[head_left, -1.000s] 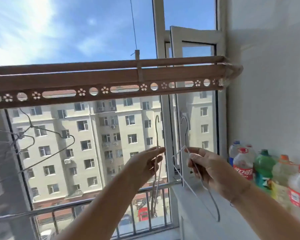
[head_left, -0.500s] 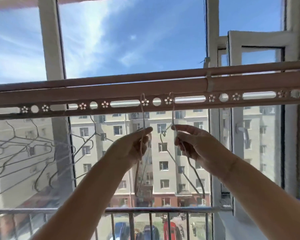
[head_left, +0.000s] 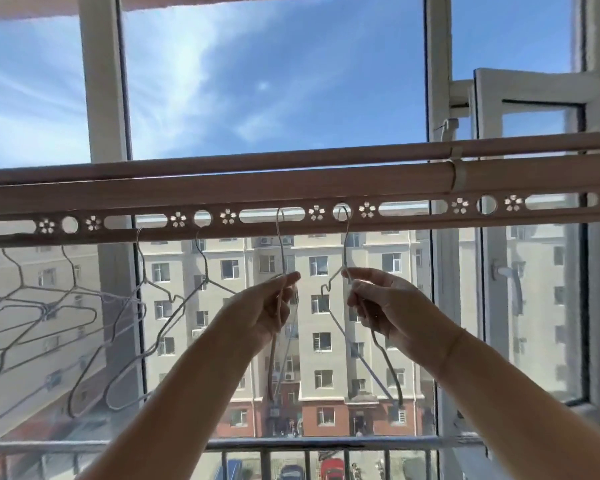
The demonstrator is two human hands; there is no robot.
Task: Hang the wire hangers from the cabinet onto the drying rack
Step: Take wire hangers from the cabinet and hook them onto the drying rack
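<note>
The drying rack [head_left: 291,194] is a pinkish-brown bar across the window, with a strip of round and long slots along its underside. My left hand [head_left: 274,306] pinches the neck of a thin white wire hanger [head_left: 280,244] whose hook sits in a long slot. My right hand [head_left: 374,303] pinches the neck of a second wire hanger [head_left: 346,247], its hook through a round hole. Both hangers dangle below my hands. Several more wire hangers [head_left: 125,327] hang from slots to the left.
Window glass and white frames [head_left: 104,98] stand behind the rack. An open window sash [head_left: 534,237] with a handle is at the right. A metal railing [head_left: 291,443] runs below. Apartment buildings lie outside.
Both hands rose from waist height with one hanger each up to the rack. The two hooks now sit in the slotted strip. The view swung left and up, off the bottles.
</note>
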